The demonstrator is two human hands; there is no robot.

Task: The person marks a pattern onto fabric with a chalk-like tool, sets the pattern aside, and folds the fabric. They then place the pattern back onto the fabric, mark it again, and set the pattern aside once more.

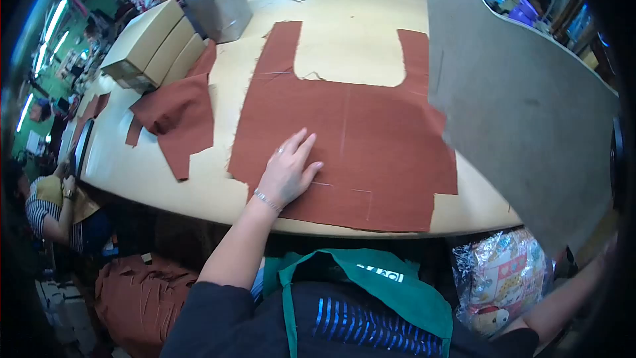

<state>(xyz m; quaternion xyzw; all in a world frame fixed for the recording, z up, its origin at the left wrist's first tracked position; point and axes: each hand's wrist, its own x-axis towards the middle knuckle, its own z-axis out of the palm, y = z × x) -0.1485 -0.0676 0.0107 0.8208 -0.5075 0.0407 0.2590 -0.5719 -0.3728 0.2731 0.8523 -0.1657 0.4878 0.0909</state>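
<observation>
One hand, our left (283, 176), lies loosely spread on brown cloth (391, 132), gripping nothing; we should press without dragging; whether our right hand (605, 252) grips, we cannot tell

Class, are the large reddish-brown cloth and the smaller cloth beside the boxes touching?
Apart. The head view shows pale tabletop between the large reddish-brown cloth and the smaller cloth.
</observation>
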